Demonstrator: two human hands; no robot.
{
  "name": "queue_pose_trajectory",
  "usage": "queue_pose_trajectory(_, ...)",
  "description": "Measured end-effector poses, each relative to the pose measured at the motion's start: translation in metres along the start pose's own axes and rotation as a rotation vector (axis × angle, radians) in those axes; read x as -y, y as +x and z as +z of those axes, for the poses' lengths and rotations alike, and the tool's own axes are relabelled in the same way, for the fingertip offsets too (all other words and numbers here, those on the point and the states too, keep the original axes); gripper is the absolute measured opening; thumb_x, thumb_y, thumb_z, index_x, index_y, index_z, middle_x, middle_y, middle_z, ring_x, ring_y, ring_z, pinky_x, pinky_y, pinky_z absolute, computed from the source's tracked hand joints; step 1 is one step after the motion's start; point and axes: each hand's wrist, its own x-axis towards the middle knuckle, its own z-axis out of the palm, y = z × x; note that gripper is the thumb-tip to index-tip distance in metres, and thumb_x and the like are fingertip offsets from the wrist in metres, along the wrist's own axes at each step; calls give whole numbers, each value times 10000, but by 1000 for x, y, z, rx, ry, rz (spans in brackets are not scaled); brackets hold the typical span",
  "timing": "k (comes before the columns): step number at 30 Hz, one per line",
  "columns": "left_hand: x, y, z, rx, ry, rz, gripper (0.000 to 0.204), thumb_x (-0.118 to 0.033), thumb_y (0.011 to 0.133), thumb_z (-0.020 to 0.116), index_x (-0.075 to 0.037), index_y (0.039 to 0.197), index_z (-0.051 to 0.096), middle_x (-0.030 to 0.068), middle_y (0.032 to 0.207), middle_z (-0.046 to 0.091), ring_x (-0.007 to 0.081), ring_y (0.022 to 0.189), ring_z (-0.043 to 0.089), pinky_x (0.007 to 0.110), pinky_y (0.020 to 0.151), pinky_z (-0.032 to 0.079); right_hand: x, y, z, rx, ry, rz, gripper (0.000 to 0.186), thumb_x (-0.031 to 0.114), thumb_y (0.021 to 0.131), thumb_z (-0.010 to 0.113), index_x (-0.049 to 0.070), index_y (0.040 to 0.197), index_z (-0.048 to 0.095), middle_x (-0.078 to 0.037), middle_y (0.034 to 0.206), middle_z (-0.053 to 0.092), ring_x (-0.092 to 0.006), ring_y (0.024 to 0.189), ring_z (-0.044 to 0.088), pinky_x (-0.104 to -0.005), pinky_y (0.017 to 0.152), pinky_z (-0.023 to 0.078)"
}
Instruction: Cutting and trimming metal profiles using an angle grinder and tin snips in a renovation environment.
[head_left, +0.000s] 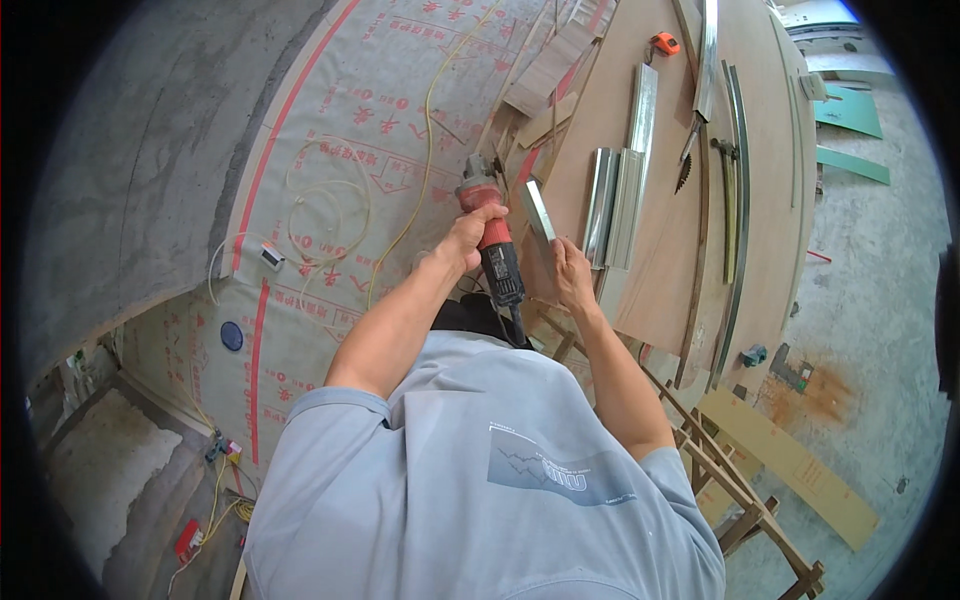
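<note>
The left hand point(472, 236) grips a red-and-black, cylindrical angle grinder point(501, 262). The right hand point(572, 274) holds a short silvery metal strip point(537, 211) near the edge of a wooden surface point(658, 270).

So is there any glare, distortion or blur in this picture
In the head view, the left and right edges fall to black, the wooden board bows along its right side, the long silver strip shows bright glare, and the grinder looks reasonably sharp.
</note>
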Motion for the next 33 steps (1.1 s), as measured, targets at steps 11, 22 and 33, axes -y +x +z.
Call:
queue_pose_trajectory(11,-6,-27,40,-63,136,-37,252,-188,831,773,-54,983,624,78,814,647,214,687,654,393,624,584,-16,8,0,73,184,28,328,302,1056,539,0,1063,666,-96,705,491,-168,679,471,-340,643,421)
queue_pose_trajectory(22,-16,-59,68,20,166,66,249,-162,840,771,-28,1016,659,95,847,693,200,728,683,368,684,593,-20,10,1,72,191,23,324,310,1048,555,4,1035,662,-96,702,482,-170,671,465,-338,634,414)
queue_pose_trajectory(33,11,-25,60,-47,-18,258,292,-125,818,785,-49,1054,632,67,934,681,212,829,676,378,772,574,-22,12,3,123,247,44,351,319,1050,542,-11,1070,660,-132,764,580,-201,731,519,-345,710,455)
